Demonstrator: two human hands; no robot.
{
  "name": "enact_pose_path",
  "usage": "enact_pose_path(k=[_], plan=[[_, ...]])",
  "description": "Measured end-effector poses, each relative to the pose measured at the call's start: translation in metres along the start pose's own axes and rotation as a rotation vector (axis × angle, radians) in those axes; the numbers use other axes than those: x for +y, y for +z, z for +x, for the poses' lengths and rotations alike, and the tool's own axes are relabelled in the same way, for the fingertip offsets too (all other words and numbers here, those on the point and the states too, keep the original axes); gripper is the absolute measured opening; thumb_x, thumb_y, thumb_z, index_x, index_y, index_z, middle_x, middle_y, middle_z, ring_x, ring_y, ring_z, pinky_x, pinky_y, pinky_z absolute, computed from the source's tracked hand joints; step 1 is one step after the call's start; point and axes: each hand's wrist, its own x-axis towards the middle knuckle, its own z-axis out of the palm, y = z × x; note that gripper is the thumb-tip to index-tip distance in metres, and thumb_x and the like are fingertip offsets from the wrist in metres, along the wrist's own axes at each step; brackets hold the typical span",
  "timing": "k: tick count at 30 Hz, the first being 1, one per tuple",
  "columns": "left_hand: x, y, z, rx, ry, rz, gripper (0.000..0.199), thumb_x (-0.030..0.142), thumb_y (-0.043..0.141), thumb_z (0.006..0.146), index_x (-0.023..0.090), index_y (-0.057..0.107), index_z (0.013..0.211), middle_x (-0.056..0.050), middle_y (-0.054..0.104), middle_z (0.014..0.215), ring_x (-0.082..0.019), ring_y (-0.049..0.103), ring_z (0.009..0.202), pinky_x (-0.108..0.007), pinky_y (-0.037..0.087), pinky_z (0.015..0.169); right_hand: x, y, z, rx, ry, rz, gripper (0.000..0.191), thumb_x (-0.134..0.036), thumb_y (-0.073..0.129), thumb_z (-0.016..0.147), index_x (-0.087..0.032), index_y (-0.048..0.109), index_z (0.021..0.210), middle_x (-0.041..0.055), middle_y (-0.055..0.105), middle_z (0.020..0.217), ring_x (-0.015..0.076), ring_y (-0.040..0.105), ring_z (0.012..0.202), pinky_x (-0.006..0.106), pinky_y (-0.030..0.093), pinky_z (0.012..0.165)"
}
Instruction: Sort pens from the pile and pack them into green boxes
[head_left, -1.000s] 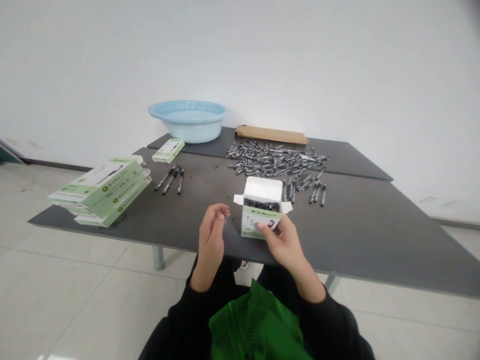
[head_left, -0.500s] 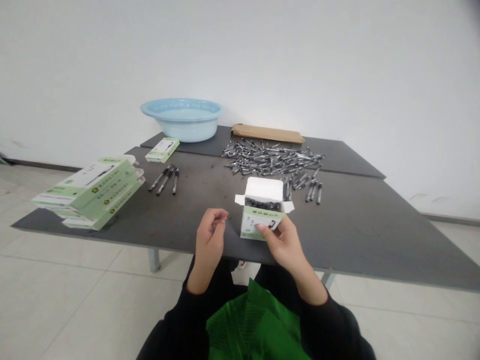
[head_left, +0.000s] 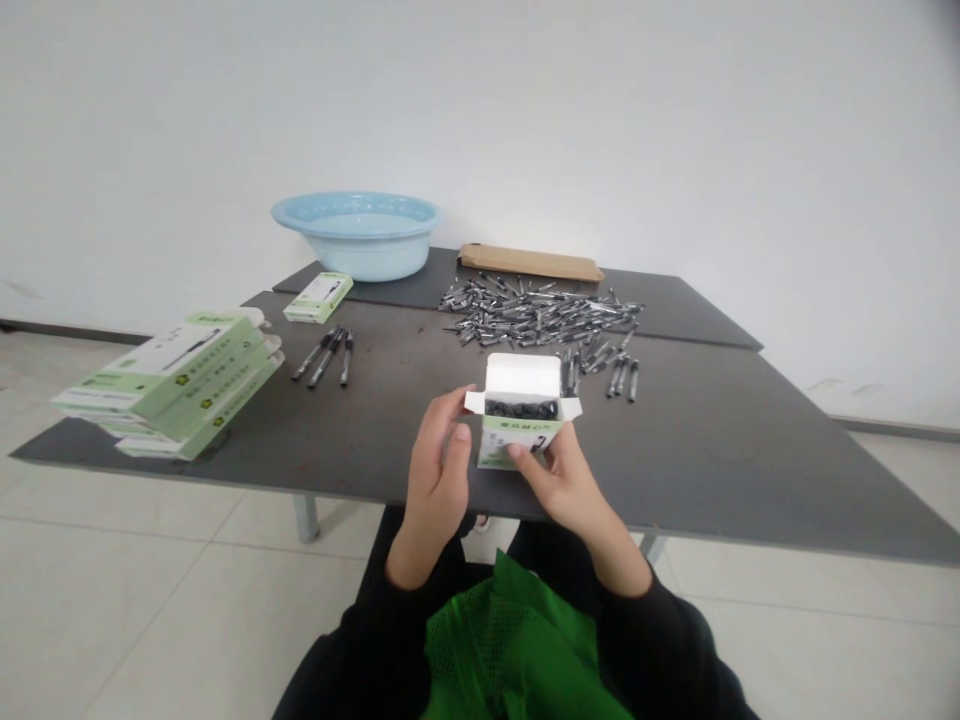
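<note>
An upright green-and-white box point(head_left: 499, 440) stands near the table's front edge with its lid and side flaps open. Dark pen ends point(head_left: 521, 410) show inside it. My right hand point(head_left: 559, 480) grips the box from the right, thumb on the front face. Beside the left flap is my left hand point(head_left: 439, 470), its thumb and fingers apart and nothing held; its fingertips are partly behind the flap. Behind the box lies a pile of pens point(head_left: 540, 312), with several more pens point(head_left: 622, 379) to its right.
Several green-and-white boxes point(head_left: 169, 365) are stacked at the left. Another box point(head_left: 319, 297) lies near the blue basin point(head_left: 367, 250). Three pens point(head_left: 324, 358) lie between stack and centre. A flat brown carton point(head_left: 529, 262) rests at the back of the dark table point(head_left: 712, 440).
My left hand has moved right and forward to the box's left side, and its fingers have spread. My right hand still holds the box. The view has shifted slightly.
</note>
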Motion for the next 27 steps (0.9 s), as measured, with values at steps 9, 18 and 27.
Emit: enact_pose_path(k=[9, 18, 27], plan=[[0.007, 0.02, -0.001, -0.008, 0.212, 0.065, 0.048, 0.027, 0.037, 0.102, 0.023, 0.036, 0.15, -0.012, 0.051, 0.144, -0.022, 0.048, 0.132, -0.037, 0.042, 0.108, -0.02, 0.019, -0.006, 0.23, -0.229, -0.038, 0.062, -0.029, 0.046, 0.099, -0.032, 0.01, 0.15, 0.0144, 0.035, 0.148, 0.0237, 0.048, 0.132, 0.046, 0.046, 0.108], [0.015, 0.018, 0.004, 0.005, 0.274, 0.13, 0.033, 0.023, 0.04, 0.101, 0.022, 0.062, 0.125, -0.008, 0.061, 0.122, -0.019, 0.059, 0.114, -0.036, 0.05, 0.098, -0.028, 0.013, -0.003, 0.206, -0.304, -0.304, 0.045, -0.026, 0.042, 0.1, -0.029, 0.038, 0.144, 0.0104, 0.048, 0.14, 0.0235, 0.05, 0.128, 0.045, 0.044, 0.107], [0.023, 0.028, 0.026, 0.018, 0.134, -0.031, 0.023, 0.03, 0.045, 0.099, 0.021, 0.066, 0.099, -0.006, 0.062, 0.102, -0.019, 0.06, 0.098, -0.033, 0.05, 0.087, -0.05, 0.001, 0.011, 0.216, -0.223, -0.238, 0.024, -0.031, 0.041, 0.101, -0.025, 0.062, 0.111, 0.0072, 0.065, 0.107, 0.0221, 0.062, 0.105, 0.04, 0.05, 0.094]])
